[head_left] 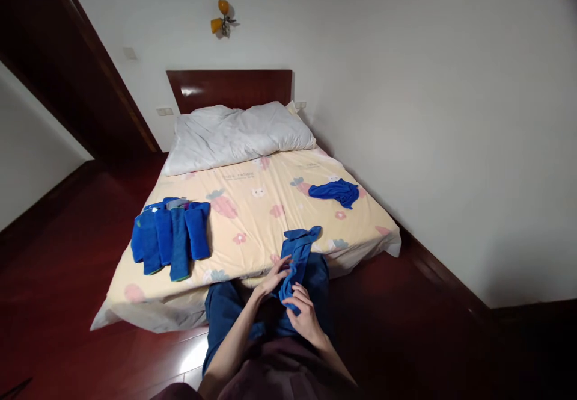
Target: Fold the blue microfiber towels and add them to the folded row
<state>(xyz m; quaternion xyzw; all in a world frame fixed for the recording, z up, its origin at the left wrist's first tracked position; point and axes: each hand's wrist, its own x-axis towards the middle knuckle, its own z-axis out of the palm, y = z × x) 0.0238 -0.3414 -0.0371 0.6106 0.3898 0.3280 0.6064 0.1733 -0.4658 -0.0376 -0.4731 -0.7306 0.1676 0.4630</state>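
Observation:
A crumpled blue towel (pixel 301 246) lies partly on the bed's near edge and hangs over my lap. The fingers of my left hand (pixel 276 278) close on its left side, near the middle. Lower down, my right hand (pixel 304 314) has its fingers and thumb bent around the bunched near end. Between the two hands the fabric is gathered into folds, and part of it is hidden by my fingers. Its far end rests loosely on the sheet.
Several folded or rolled blue towels (pixel 174 237) lie side by side at the bed's left. Another crumpled blue cloth (pixel 336 192) lies on the right side. A grey-white quilt (pixel 238 132) is by the dark wooden headboard (pixel 234 87). The patterned sheet (pixel 243 207) covers the bed.

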